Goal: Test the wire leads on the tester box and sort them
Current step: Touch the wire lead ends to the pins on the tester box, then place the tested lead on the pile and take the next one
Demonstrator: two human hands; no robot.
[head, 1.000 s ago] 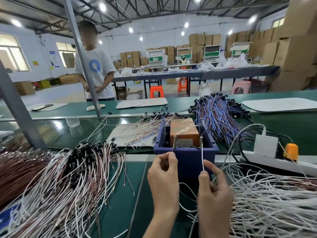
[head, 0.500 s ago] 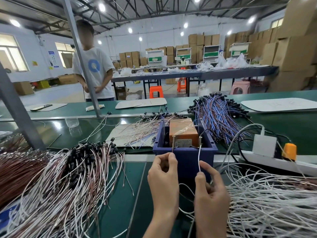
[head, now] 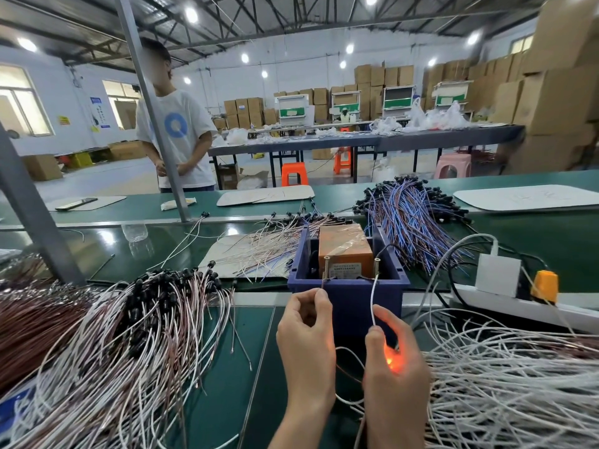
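Head view | left hand (head: 306, 332) pinches lead end (head: 323, 284) at tester box (head: 345, 251) | right hand (head: 400, 387) pinches white wire (head: 374, 296) | orange glow (head: 390, 359) newly lit in right palm

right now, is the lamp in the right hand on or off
On: an orange glow shines inside the right hand, which holds a white lead up to the tester box.
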